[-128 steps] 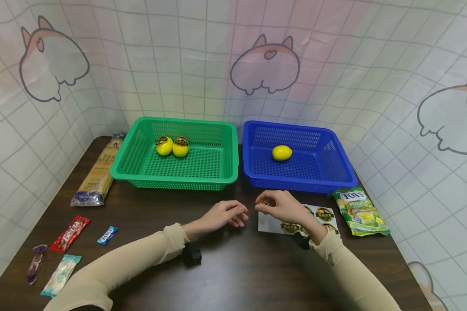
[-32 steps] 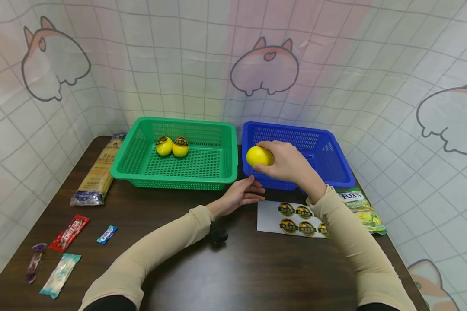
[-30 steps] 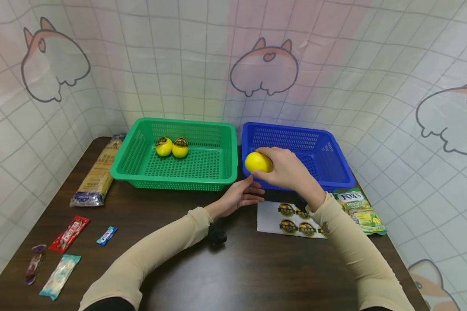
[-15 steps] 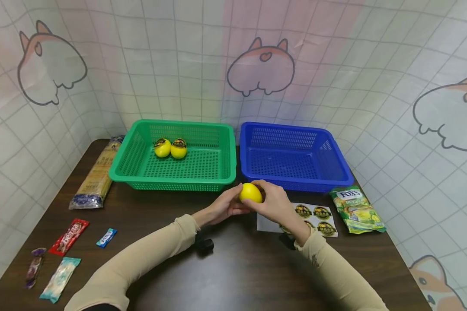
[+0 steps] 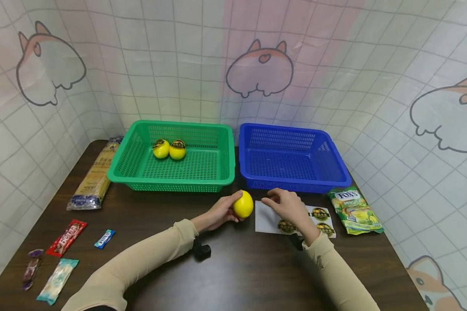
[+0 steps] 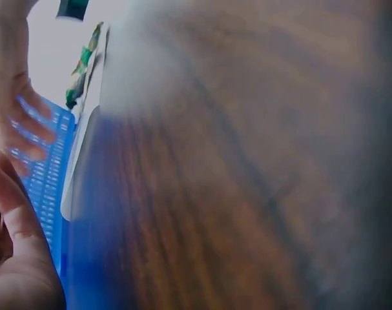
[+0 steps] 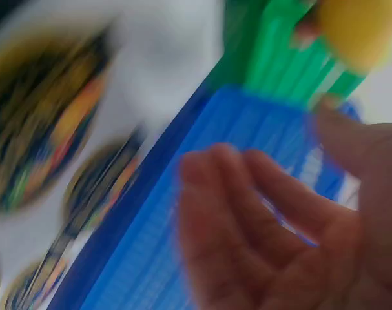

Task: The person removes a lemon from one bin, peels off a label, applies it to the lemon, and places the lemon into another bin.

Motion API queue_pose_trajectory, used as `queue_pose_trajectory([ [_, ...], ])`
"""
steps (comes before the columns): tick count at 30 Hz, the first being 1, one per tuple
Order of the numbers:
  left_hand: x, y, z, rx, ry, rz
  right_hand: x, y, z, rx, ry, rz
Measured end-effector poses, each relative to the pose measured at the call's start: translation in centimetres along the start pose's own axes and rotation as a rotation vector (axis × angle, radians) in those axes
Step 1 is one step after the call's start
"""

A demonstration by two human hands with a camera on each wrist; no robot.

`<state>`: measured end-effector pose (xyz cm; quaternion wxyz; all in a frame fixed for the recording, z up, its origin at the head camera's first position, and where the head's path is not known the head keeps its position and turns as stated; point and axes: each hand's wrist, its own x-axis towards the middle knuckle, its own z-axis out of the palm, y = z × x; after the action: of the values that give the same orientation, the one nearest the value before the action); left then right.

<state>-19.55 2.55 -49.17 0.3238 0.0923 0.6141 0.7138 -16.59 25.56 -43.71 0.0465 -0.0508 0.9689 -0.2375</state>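
Observation:
My left hand [image 5: 219, 212] grips a yellow lemon [image 5: 243, 204] in front of the gap between the two baskets. My right hand [image 5: 289, 208] is apart from the lemon, over a white sheet of round black-and-gold stickers [image 5: 267, 218]. Its fingers are loosely bent with nothing between them; the right wrist view shows the same hand [image 7: 267, 219] blurred, with the stickers to its left. Two more lemons, each with a dark sticker, lie in the green basket [image 5: 171, 185]. The blue basket [image 5: 295, 183] stands to its right with nothing inside.
A green FOX'S candy bag [image 5: 356, 211] lies right of the sticker sheet. At the left are a long pack of noodles [image 5: 97, 175], a red wrapper [image 5: 66, 238], a small blue wrapper [image 5: 104, 239], a teal wrapper [image 5: 57, 281] and a purple-ended wrapped candy [image 5: 31, 270].
The right hand took the lemon out of the blue basket and brought it to the left hand, which now holds it. The right hand has let go and moved right, over the stickers.

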Motion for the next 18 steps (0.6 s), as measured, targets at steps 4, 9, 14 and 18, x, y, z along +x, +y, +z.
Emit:
queue_pose_trajectory([
  [4,0.0,-0.4,-0.1,0.003,0.019,-0.023,0.3,2.4,-0.8,-0.117,-0.053,0.114],
  [9,-0.1,-0.7,0.0,0.002,0.004,-0.047,0.6,3.8,-0.8,-0.164,-0.140,0.191],
  [14,-0.2,-0.7,0.3,0.008,-0.027,-0.050,1.0,3.9,-0.6,-0.181,-0.154,0.212],
  [18,-0.3,-0.6,0.4,0.001,-0.038,-0.061,1.3,3.9,-0.5,-0.187,-0.156,0.240],
])
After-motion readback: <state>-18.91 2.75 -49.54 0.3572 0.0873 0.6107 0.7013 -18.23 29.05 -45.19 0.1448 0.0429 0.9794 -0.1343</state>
